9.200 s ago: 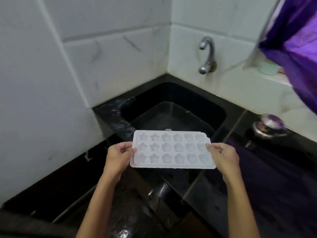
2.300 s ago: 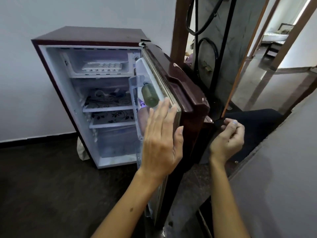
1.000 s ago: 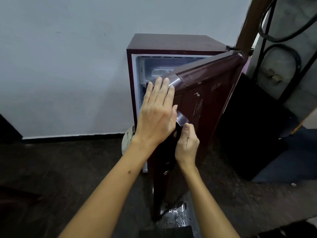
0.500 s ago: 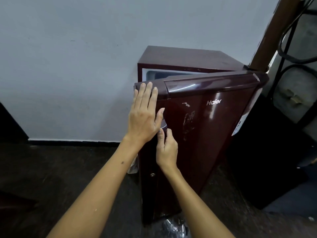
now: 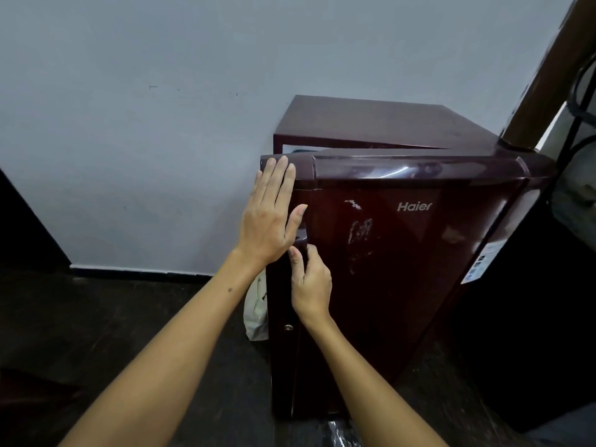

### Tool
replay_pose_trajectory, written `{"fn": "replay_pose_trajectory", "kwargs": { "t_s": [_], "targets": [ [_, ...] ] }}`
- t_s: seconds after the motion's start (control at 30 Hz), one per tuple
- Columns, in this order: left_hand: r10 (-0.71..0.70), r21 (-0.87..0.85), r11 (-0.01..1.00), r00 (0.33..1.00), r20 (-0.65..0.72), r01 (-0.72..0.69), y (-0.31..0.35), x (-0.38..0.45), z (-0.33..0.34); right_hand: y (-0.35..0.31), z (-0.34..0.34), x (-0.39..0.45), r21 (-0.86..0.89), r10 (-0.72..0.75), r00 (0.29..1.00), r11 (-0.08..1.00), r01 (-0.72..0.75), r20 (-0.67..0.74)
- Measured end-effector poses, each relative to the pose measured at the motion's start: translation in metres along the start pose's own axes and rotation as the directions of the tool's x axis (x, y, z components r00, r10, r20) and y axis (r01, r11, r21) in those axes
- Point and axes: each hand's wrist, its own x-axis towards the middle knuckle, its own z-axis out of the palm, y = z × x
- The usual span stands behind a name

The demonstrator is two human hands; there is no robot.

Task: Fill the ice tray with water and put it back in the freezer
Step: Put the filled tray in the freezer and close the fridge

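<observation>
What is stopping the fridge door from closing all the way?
Nothing visible blocks it. The fridge door is nearly shut, with only a thin gap at its top left corner. The left hand presses flat on the door's edge and the right hand touches just below. The ice tray is hidden.

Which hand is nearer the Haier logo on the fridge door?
Right. The right hand sits below-left of the Haier logo; the left hand presses flat farther left at the fridge door edge.
</observation>
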Motion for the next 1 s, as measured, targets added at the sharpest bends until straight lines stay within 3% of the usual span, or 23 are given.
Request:
{"fn": "replay_pose_trajectory", "kwargs": {
  "t_s": [0.47,1.0],
  "targets": [
    [0.058,-0.12,0.991,0.998,-0.009,-0.059,-0.056,0.042,0.045,0.01,0.043,0.054,-0.061,0.014,0.999,0.998,-0.017,-0.046],
    [0.101,-0.207,0.972,0.993,-0.069,-0.113,-0.073,0.052,0.069,0.018,0.066,0.064,-0.145,0.002,0.989,0.989,-0.023,-0.146]
  ]
}}
